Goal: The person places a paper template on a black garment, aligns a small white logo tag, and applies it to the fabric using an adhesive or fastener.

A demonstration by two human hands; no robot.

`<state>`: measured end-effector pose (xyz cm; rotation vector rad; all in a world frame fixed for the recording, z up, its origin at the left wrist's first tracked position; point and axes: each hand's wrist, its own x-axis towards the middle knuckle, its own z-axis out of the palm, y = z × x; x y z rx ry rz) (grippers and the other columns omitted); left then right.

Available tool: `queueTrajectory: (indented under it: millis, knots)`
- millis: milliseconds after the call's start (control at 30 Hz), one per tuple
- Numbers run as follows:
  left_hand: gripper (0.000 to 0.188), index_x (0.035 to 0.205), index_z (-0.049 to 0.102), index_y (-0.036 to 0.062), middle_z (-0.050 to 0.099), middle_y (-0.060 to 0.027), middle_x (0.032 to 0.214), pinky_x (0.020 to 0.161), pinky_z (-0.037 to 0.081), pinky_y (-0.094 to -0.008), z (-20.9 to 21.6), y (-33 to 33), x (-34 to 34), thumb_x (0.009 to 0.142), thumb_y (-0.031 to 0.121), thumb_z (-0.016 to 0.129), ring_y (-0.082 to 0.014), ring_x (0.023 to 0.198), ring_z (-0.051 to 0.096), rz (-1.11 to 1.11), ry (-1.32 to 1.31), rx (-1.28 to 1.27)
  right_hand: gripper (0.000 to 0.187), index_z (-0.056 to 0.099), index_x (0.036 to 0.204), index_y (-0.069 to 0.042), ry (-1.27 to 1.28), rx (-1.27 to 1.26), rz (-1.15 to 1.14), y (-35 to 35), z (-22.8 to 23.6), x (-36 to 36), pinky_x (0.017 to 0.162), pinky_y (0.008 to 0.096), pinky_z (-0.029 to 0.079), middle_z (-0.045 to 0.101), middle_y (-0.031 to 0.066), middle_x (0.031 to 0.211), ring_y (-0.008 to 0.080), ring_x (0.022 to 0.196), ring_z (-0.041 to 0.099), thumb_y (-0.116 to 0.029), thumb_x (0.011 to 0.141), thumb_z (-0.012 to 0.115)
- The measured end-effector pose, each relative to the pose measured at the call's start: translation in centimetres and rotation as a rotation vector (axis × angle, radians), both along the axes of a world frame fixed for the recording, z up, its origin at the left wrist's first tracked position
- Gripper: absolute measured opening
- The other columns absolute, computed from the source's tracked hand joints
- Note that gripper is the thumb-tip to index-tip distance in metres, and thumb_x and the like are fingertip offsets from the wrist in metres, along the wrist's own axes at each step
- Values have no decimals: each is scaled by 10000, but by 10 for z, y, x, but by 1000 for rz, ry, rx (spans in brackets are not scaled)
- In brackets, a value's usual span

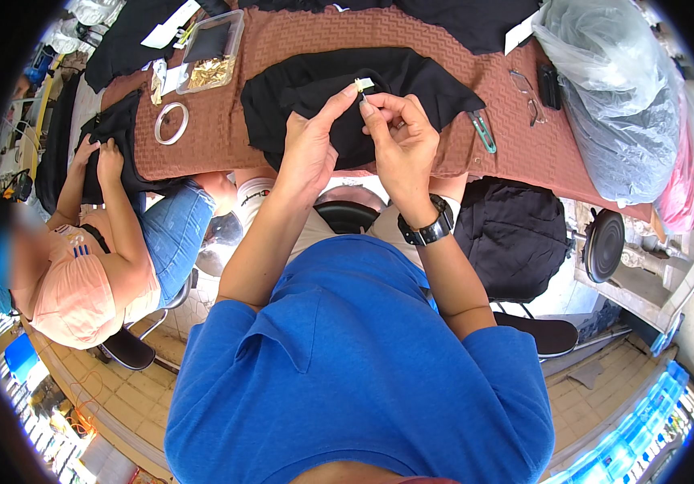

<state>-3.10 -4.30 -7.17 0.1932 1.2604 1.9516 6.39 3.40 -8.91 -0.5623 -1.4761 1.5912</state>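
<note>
A black garment lies bunched on the brown cloth-covered table in front of me. My left hand is closed, its thumb and fingertips pinching a small white label at the middle of the garment. Just to the right, my right hand is also closed, thumb against forefinger, right beside the label. A tiny gold-coloured glint shows between the two hands, too small to name. What the right fingertips hold is hidden. Green-handled thread snips rest by the garment's right end.
Far left stand a clear plastic box of small gold pieces and a white tape roll. Eyeglasses, a black case and a large grey plastic bag sit right. A co-worker handles black cloth at left.
</note>
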Motion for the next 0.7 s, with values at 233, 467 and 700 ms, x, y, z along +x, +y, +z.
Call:
queueTrajectory:
  millis: [233, 467, 700]
  knots:
    - [201, 1097, 735, 3, 738, -53, 1028, 846, 560, -273, -3, 2, 0, 950, 140, 728, -116, 952, 694, 4, -1, 25, 94, 727, 995, 39, 9, -128, 24, 1, 3, -3, 642, 212, 510, 580, 17, 892, 67, 731, 608, -4, 914, 747]
    - [206, 1110, 730, -1, 735, -49, 1036, 845, 560, -276, -6, 1, 0, 955, 134, 714, -111, 949, 692, -2, 3, 36, 110, 703, 972, 12, 23, -188, 54, 4, -3, -2, 639, 211, 512, 664, 34, 891, 67, 722, 619, -12, 894, 777]
    - [202, 1062, 751, -7, 746, -34, 1012, 838, 514, -251, -3, 0, -1, 913, 128, 759, -73, 911, 667, 17, -9, 39, 223, 623, 1015, -14, 80, -283, 93, 6, 1, 1, 651, 213, 526, 685, 51, 894, 80, 738, 634, 20, 871, 790]
